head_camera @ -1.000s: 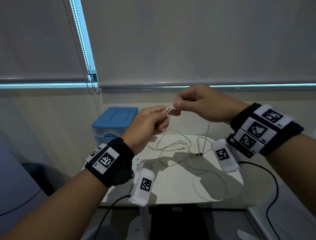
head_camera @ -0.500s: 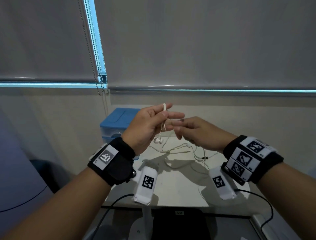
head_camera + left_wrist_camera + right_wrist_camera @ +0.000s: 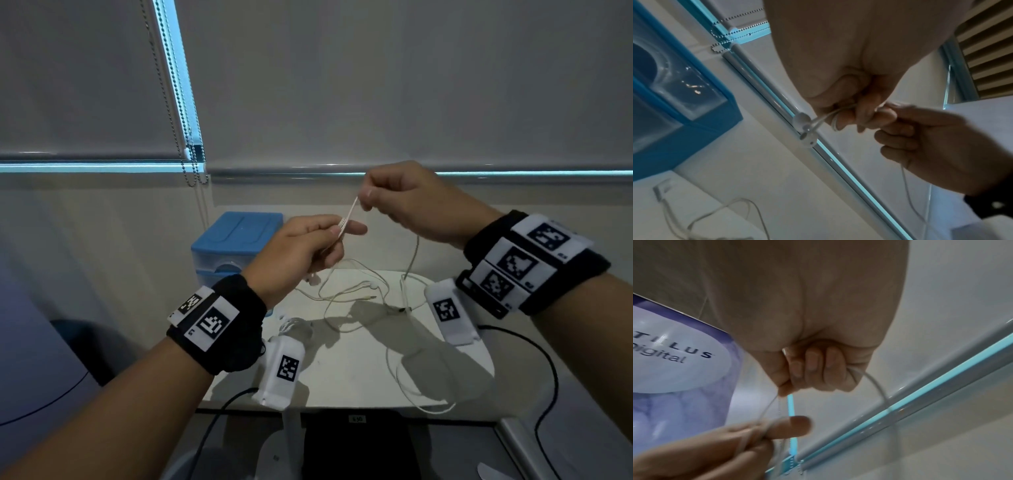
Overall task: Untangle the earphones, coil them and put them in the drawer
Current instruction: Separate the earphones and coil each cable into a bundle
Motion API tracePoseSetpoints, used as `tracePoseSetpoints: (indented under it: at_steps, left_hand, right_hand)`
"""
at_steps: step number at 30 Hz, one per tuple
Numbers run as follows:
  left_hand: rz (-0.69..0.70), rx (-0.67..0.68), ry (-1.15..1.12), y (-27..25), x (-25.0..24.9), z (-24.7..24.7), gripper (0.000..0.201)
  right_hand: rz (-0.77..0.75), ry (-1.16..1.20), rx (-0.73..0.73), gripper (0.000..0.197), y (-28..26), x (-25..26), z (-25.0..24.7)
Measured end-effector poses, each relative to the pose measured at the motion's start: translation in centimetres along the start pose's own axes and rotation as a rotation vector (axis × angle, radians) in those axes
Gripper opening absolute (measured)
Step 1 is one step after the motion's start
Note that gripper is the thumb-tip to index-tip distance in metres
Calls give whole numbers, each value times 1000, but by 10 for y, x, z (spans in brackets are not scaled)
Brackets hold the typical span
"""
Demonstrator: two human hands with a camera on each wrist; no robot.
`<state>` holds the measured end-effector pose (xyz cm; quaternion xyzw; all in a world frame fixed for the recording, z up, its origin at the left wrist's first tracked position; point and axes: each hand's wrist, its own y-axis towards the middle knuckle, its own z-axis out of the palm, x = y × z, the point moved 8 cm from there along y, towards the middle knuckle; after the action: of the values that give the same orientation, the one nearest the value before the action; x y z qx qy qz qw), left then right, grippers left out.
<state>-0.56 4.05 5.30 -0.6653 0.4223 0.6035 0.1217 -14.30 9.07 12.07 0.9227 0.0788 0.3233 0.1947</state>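
Observation:
White wired earphones stretch taut between my two hands above the table. My left hand grips a few turns of the cable wound round its fingers, and the two earbuds dangle just below it. My right hand, higher and to the right, pinches the cable between thumb and forefinger. The remaining cable hangs down from the right hand and lies in loose loops on the white table. A blue drawer unit stands at the table's back left, behind my left hand.
Another white cable bundle lies on the table near my left wrist. A loop of cable reaches the table's front edge. Roller blinds with a bead chain fill the wall behind. A black chair back sits below the table.
My right hand has risen up and to the right, away from the left hand, drawing the cable taut. My left hand's fingers have curled in around the cable turns.

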Motion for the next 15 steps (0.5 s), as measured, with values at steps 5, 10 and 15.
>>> tracePoseSetpoints:
  at_steps: [5,10,15]
  left_hand:
    - [15,-4,-210,2,-14,-4,37]
    - [9,-149,-380,6,-14,-17,35]
    - [32,-192,-100,5,-12,-19,30]
  right_hand:
    - [159,133,46,31,-6,-40,26]
    - [101,136,339,31,-31,-26,75]
    - [-16,52,446,29,-33,16,65]
